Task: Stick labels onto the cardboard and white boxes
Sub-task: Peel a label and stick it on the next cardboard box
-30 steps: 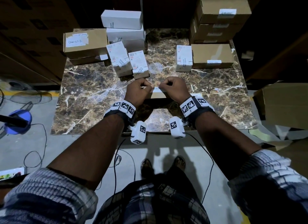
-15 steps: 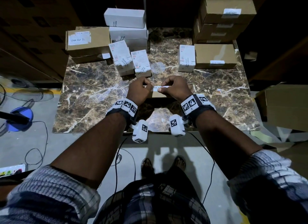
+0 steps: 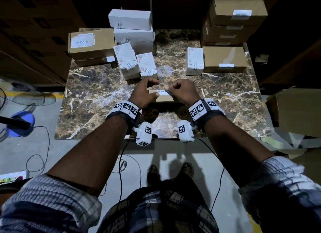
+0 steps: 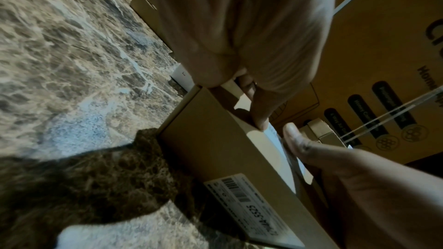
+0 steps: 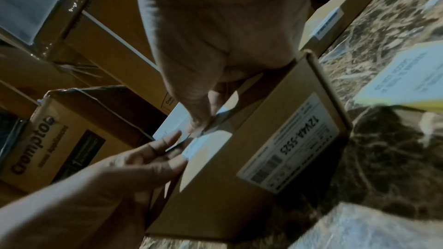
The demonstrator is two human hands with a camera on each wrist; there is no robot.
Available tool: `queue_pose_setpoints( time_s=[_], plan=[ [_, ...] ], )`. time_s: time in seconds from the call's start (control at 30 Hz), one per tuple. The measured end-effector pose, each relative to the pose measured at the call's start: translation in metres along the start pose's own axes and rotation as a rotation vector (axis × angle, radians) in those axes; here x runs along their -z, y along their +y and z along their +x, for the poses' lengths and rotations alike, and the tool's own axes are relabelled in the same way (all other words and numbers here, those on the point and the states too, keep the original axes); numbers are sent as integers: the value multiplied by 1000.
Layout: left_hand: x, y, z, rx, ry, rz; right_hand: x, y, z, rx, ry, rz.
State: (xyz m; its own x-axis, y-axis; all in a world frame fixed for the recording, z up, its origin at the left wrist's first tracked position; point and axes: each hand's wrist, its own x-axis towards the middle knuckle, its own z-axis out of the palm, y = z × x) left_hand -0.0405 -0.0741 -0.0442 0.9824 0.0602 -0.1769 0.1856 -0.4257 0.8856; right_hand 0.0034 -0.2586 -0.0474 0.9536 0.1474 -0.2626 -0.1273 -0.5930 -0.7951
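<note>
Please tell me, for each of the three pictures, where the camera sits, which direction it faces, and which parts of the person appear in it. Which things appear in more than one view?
Head: on the head, facing down and forward at the marble table; shows both forearms, left hand, right hand, legs, feet.
Left wrist: under the left hand, facing along it at the cardboard box; shows the palm and the right hand's fingers.
Right wrist: under the right hand, facing along it at the same box; shows the palm, the left hand's fingers and the label.
Shared: all three show box, label, table and both hands.
</note>
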Motion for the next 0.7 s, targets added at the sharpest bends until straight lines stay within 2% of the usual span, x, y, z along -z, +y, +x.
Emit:
queue_pose_setpoints(
  time_s=[0.13, 0.27, 0.4, 0.7],
  plan=[
    [2, 1, -4, 12, -31, -106, -20, -6, 1, -88, 167, -248],
    [3, 1, -4, 35, -36, -152, -22, -20, -7, -161, 200, -324],
    [4, 0, -3, 44, -49, -142, -25, -23, -7, -148, 197, -367],
    [3, -4, 9, 102, -18, -159, 9, 1, 4, 45, 12, 34]
  ],
)
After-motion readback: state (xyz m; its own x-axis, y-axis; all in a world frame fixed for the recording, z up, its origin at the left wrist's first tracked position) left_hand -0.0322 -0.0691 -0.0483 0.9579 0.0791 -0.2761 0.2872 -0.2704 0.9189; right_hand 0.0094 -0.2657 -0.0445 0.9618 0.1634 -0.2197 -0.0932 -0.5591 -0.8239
